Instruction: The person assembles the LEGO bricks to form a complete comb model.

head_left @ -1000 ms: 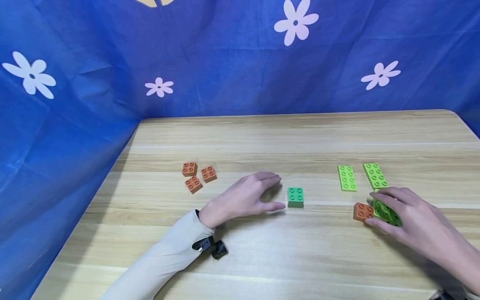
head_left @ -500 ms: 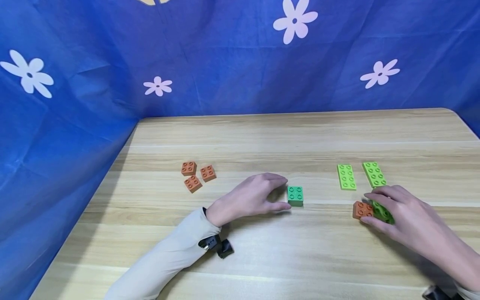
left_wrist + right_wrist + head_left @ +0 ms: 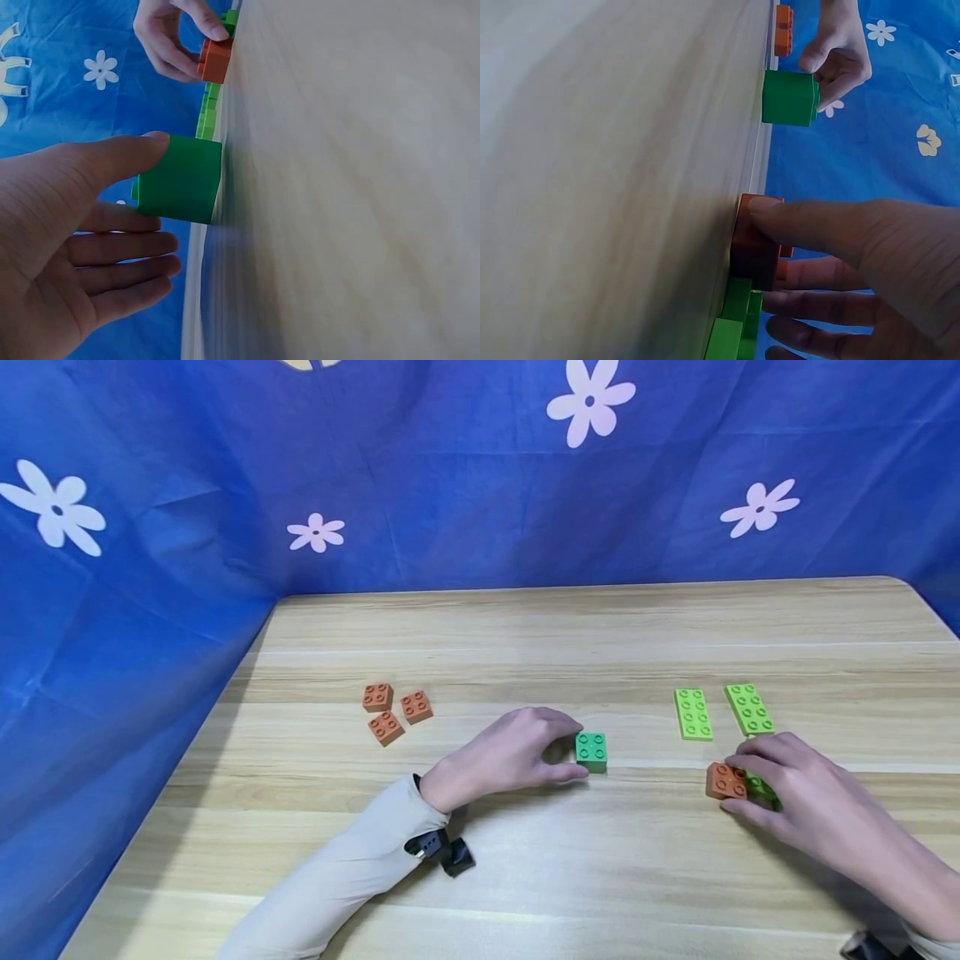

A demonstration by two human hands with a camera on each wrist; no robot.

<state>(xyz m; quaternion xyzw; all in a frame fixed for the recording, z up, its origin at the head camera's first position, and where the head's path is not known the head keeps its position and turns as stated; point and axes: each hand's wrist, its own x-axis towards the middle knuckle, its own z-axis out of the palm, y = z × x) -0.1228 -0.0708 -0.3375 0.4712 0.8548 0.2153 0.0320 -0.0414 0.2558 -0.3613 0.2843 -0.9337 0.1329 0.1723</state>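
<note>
The left forearm [image 3: 341, 877], sleeved, extends from the lower left; the left hand [image 3: 517, 753] is held in a pinch, thumb [image 3: 124, 157] opposed to the index finger [image 3: 116, 218], remaining three fingers [image 3: 127, 272] nearly straight. The right hand [image 3: 806, 789] extends from the lower right, back turned upward, wrist [image 3: 900, 872] bare, thumb [image 3: 814, 223] and index finger [image 3: 825, 274] likewise opposed.

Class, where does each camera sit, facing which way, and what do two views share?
Head: worn on the head, facing forward and down at the table; left grip, right grip, forearms.
Left wrist: worn there, facing the green four-stud brick; left grip near, right grip beyond.
Right wrist: worn there, facing the orange four-stud brick; right grip near, left grip beyond.
Both wrist views share these bricks and blue cloth.
</note>
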